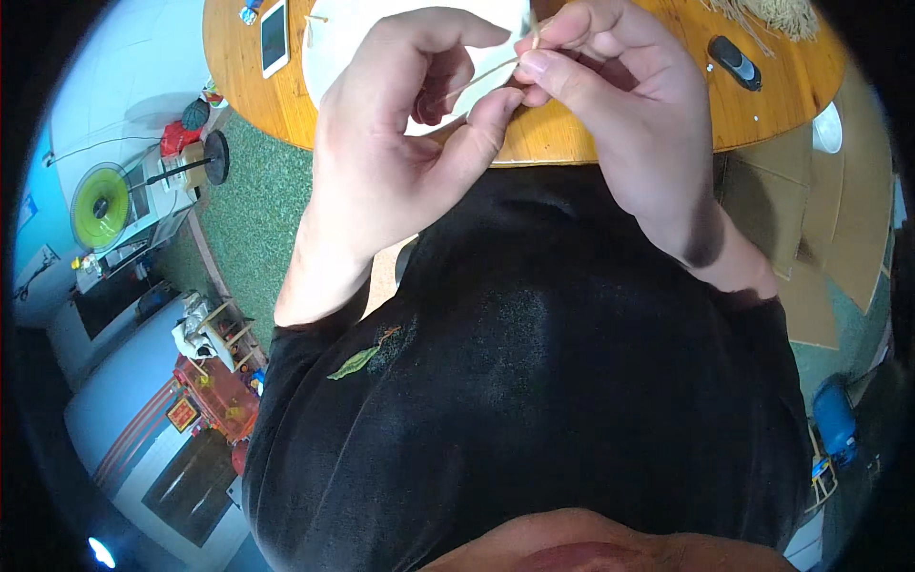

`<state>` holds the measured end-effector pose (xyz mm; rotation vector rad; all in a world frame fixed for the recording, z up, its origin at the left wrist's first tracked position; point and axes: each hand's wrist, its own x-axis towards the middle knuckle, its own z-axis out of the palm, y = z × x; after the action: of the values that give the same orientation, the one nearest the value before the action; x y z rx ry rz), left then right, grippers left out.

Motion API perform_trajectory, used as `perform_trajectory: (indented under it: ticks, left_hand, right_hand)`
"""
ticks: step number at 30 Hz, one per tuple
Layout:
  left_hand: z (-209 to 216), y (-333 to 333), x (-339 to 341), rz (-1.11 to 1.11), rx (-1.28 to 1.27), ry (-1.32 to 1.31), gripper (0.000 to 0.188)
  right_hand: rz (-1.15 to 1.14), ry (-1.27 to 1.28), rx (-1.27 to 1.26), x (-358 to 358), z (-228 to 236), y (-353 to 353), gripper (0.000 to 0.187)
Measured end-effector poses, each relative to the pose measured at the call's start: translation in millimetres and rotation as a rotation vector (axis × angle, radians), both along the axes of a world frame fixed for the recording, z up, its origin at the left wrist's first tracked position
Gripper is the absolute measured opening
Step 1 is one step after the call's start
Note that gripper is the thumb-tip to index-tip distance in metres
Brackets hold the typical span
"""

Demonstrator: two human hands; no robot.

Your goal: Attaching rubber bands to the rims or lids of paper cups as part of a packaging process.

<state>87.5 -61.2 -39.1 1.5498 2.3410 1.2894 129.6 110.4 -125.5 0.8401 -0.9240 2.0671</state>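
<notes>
Above the near edge of the round wooden table, my two hands work close together on a thin straw-coloured strand [492, 72]. My right hand [634, 110] pinches the strand between thumb and fingertips, where a short piece of it stands up. The other end runs into the curled lower fingers of my left hand [396, 143], whose index finger and thumb are apart. The left thumb tip lies close beside the right fingertips. Beneath the hands is a white sheet or tray [329, 62]; my hands hide part of it.
A white phone [274, 40] lies on the wooden table [233, 71] at the left. To the right are a small black oblong device [734, 64] and a bundle of pale strands [783, 14]. A green fan [101, 206] stands far left; flattened cardboard [810, 210] covers floor at right.
</notes>
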Motion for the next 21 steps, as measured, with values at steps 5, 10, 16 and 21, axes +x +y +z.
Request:
perform_trajectory:
  ticks: [5,10,16,21]
  left_hand:
    - [6,8,4,0.061,-0.019,0.026,0.014]
    - [14,13,13,0.169,-0.144,0.101,0.015]
    - [15,14,9,0.042,-0.116,0.229,0.018]
    - [19,10,14,0.06,-0.172,0.284,0.021]
  right_hand:
    - [0.156,-0.008,0.048,2,-9,11,0.015]
    - [0.167,0.073,-0.03,-3,-15,7,0.02]
    - [-0.099,0.213,-0.073,-10,-14,-2,0.04]
    - [-0.294,-0.672,0.243,63,55,-2,0.044]
